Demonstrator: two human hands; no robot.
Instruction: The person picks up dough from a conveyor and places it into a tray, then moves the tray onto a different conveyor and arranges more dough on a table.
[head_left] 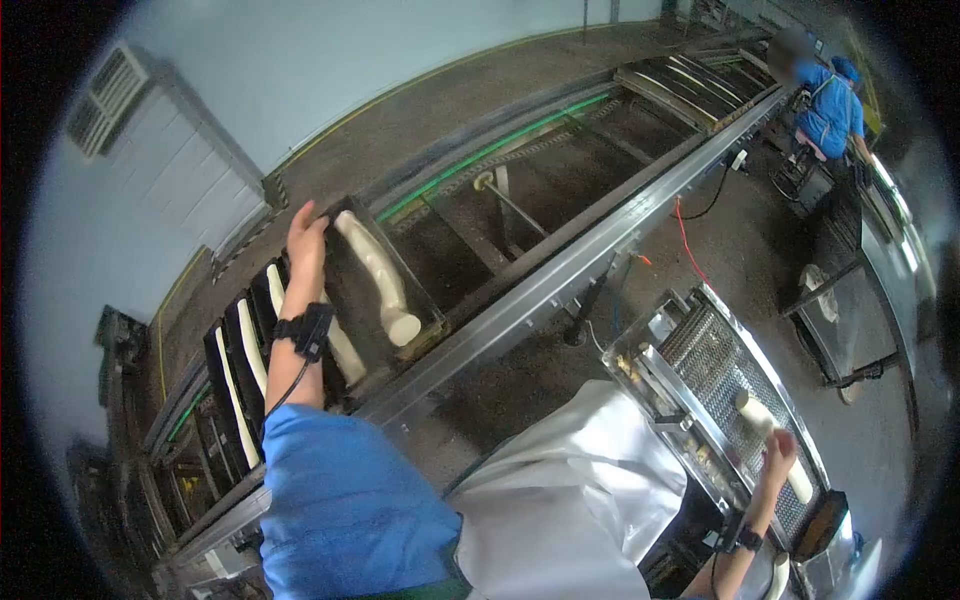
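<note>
My left hand [307, 245] is at the far left corner of a dark baking tin [425, 305], its fingers stretched out and apart. A long pale dough roll [377, 262] lies in that tin, bent, with its round cut end towards me. Just left of it, partly behind my forearm, is another dough strip [345, 352]. To the right, my right hand [778, 460] is closed over the middle of a shorter dough roll [756, 409] on a metal mesh conveyor [712, 345]. The underside of its fingers is hidden.
More dark tins with thin dough strips [247, 345] stand on the line at left, and others [690, 85] farther along. A steel rail [540, 290] runs between the line and the mesh conveyor. A co-worker in blue [830, 110] is at the far right.
</note>
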